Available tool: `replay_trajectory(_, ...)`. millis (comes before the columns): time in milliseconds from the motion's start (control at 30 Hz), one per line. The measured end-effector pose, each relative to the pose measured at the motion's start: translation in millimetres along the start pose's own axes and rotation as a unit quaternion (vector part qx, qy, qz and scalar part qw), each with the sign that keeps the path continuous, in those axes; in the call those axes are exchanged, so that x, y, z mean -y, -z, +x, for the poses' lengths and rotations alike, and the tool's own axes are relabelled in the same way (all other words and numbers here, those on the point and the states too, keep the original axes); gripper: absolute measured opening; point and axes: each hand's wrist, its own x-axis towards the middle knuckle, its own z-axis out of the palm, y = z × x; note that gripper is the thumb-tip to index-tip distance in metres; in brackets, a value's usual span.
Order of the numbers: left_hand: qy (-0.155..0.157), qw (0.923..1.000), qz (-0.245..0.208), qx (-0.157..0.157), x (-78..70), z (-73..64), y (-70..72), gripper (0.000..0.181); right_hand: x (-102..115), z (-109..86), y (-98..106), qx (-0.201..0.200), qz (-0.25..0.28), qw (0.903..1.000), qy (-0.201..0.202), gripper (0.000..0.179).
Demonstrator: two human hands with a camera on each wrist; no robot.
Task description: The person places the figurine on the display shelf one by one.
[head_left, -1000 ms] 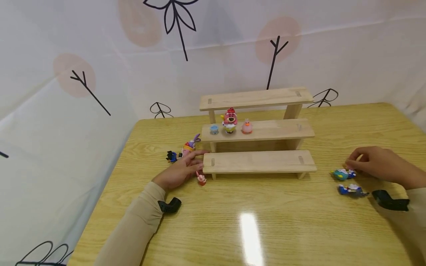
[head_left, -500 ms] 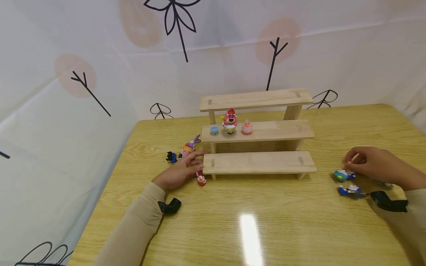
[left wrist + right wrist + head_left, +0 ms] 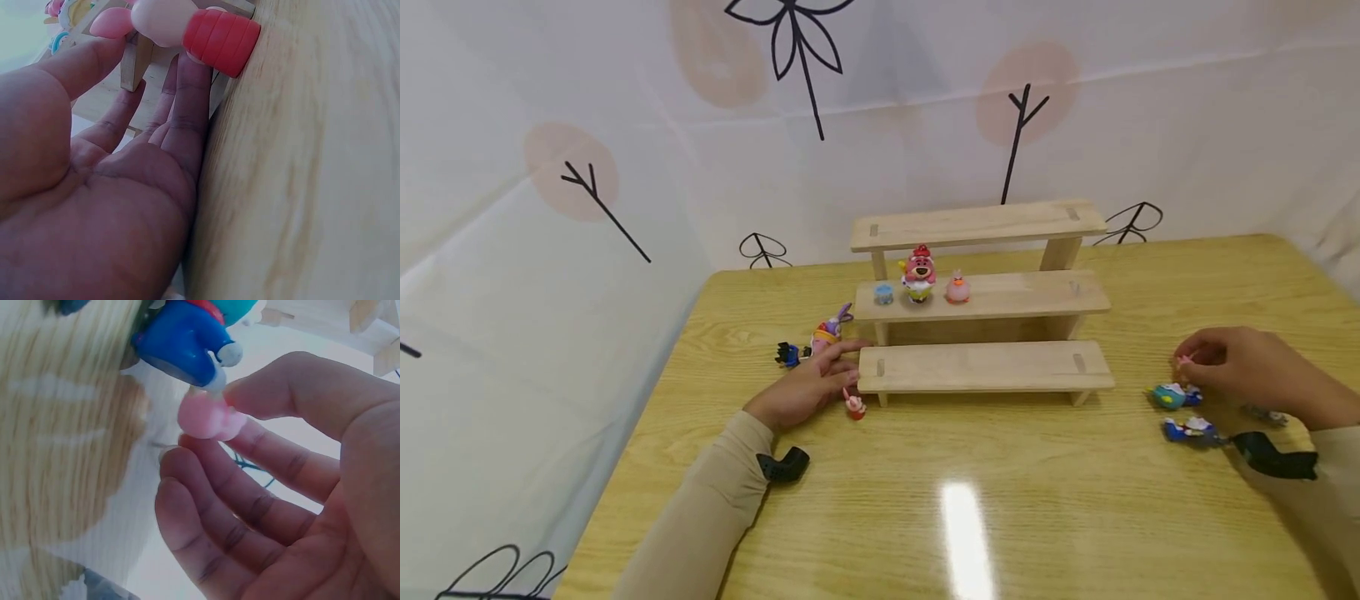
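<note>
Across the back hangs a white cloth (image 3: pixel 910 100) printed with black twig and leaf outlines, behind a yellow wood-grain table (image 3: pixel 1037 500). On that stands a pale wooden three-tier shelf (image 3: pixel 985 367). The person's left hand (image 3: pixel 801 392) rests at its left end, fingers extended and apart, fingertips against the wood; the right hand (image 3: pixel 1255 367) is bent low over the table's right side, well apart from the shelf. A pink bear-faced figure with a red top (image 3: pixel 919 271) stands on the middle tier. Left of the shelf lie a purple-eared figure (image 3: pixel 827 332) and a blue one with black spiky hair (image 3: pixel 788 354). Near the right hand lie a teal-and-blue figure (image 3: pixel 1171 395) and a blue-and-white figure (image 3: pixel 1191 430). A round pink bird (image 3: pixel 958 288) and a light-blue cup-shaped piece (image 3: pixel 883 293) flank the bear. A pink-eared, red-bodied figure (image 3: pixel 854 406) is just beside the left hand. The right thumb and forefinger pinch a small smooth pink figure (image 3: pixel 206 415), just beside the teal-and-blue one.
</note>
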Motion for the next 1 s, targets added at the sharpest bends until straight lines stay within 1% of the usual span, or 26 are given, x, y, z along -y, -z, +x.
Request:
replay_trajectory(100,0.003,0.9999,-0.012,0.006,0.6,-0.1,-0.1,0.050,1.6,0.2,1.3,-0.013,-0.003,0.9999,0.002,0.027)
replay_trajectory(233,0.001,0.9999,-0.009,0.007,1.0,-0.2,-0.4,0.048,6.0,-1.2,1.8,-0.032,0.001,0.9994,0.010,0.026)
replay_trajectory(467,0.001,0.9999,-0.017,0.003,1.0,0.5,-1.4,0.047,18.0,-3.2,4.9,-0.086,0.003,0.9960,0.024,0.022)
replay_trajectory(667,0.001,0.9999,-0.014,0.003,0.2,0.4,-1.3,0.047,28.7,-4.1,6.9,-0.150,0.012,0.9873,0.050,0.018)
replay_trajectory(800,0.004,1.0000,0.001,-0.003,-0.7,0.0,-1.0,0.047,39.9,-6.4,8.3,-0.175,0.040,0.9823,0.052,0.019)
replay_trajectory(900,0.007,0.9999,0.010,-0.008,-0.7,-0.1,-0.7,0.048,48.8,-9.9,8.9,-0.199,0.057,0.9763,0.062,0.017)
replay_trajectory(1000,0.010,0.9997,0.017,-0.012,-1.1,0.0,-0.2,0.049,58.4,-13.2,10.2,-0.217,0.092,0.9687,0.078,0.015)
